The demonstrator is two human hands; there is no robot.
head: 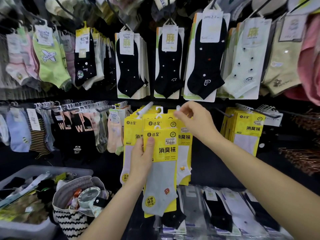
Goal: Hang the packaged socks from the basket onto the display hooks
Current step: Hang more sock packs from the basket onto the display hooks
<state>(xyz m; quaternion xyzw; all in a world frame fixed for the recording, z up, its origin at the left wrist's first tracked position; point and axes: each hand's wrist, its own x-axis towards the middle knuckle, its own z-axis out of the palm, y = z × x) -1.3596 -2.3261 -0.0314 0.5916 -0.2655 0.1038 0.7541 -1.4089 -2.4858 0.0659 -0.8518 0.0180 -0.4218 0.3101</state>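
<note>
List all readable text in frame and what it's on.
"达足", "消臭袜": yellow sock pack held by left hand.
"无骨缝合": round sticker low on it.
"麻": card on black socks.
"JIAN Z.X": white card, upper row.
"W": dark socks, lower left.
Price sticker: too small to read.

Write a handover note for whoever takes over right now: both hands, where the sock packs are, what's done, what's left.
Left hand grips a yellow-carded pack of grey ankle socks by its left edge, in front of the rack.
Right hand pinches what looks like a white plastic hanger tab atop the matching yellow packs on the hooks.
Done: several matching packs hung.
Left: hook the held pack, then work through the grey plastic basket, which holds more socks.
</note>
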